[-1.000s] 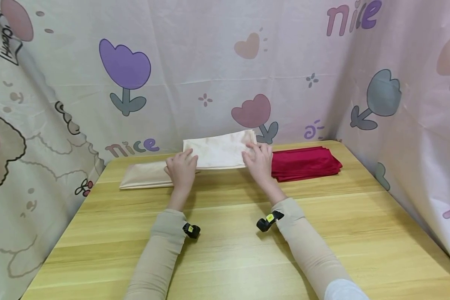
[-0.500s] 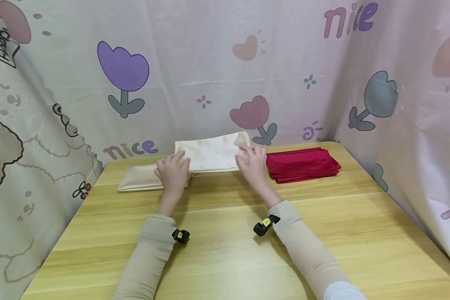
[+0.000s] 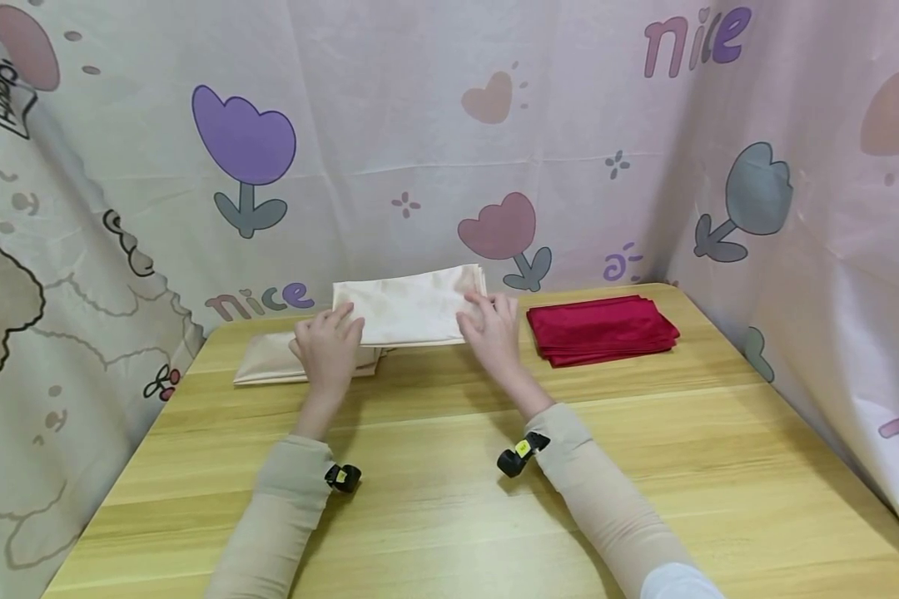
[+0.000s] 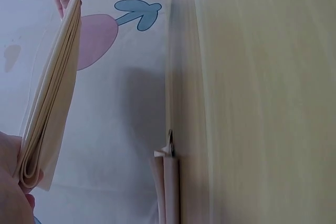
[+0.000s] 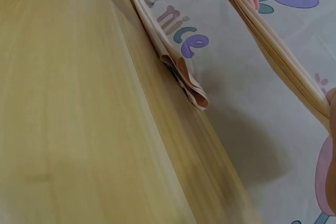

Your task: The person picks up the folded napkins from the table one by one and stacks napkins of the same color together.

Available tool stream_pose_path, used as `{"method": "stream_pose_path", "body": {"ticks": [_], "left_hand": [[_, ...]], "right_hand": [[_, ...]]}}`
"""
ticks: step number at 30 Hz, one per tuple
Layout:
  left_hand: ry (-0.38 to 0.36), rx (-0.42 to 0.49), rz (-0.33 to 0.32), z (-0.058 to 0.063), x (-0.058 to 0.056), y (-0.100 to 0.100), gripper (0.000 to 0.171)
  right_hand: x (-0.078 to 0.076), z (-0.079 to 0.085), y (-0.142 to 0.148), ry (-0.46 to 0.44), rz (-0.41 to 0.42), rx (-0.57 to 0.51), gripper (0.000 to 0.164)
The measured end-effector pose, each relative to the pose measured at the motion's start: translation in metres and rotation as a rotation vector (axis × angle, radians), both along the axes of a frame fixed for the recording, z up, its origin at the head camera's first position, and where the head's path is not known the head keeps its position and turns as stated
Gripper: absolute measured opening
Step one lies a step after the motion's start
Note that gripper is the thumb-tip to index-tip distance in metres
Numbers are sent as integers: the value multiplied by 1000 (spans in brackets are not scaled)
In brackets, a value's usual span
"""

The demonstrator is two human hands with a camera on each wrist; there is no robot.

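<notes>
A folded cream-white cloth (image 3: 412,308) is held up over the far part of the table, its layers stacked along the lower edge. My left hand (image 3: 328,351) grips its left end and my right hand (image 3: 496,334) grips its right end. In the left wrist view the several layers of the cloth (image 4: 52,95) show edge-on, apart from the tabletop. A folded beige cloth (image 3: 265,359) lies on the table at the far left, partly hidden behind my left hand. Its rolled folds also show in the right wrist view, where the beige cloth (image 5: 165,51) lies near the table's edge.
A dark red folded cloth (image 3: 603,331) lies at the far right of the wooden table (image 3: 434,499). Behind the table hangs a pale curtain (image 3: 389,100) printed with flowers, with further curtain at both sides.
Both hands have moved left with the cream-white cloth, which now hangs partly over the beige one. The red cloth's left end, hidden behind the right hand before, now shows.
</notes>
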State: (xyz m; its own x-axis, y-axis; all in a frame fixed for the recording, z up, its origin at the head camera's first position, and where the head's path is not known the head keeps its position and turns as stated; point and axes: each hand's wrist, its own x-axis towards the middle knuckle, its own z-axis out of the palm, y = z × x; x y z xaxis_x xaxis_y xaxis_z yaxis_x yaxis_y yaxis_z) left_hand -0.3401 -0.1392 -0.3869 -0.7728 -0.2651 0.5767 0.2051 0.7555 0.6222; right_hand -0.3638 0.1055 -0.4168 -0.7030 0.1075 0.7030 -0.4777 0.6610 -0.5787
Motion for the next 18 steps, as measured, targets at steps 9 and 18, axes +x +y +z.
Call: {"method": "stream_pose_path", "body": {"ticks": [9, 18], "left_hand": [[21, -33, 20, 1, 2, -16, 36], [52, -68, 24, 0, 5, -32, 36]], "right_hand": [[1, 0, -15, 49, 5, 21, 33], [4, -1, -29, 46, 15, 54, 36]]}}
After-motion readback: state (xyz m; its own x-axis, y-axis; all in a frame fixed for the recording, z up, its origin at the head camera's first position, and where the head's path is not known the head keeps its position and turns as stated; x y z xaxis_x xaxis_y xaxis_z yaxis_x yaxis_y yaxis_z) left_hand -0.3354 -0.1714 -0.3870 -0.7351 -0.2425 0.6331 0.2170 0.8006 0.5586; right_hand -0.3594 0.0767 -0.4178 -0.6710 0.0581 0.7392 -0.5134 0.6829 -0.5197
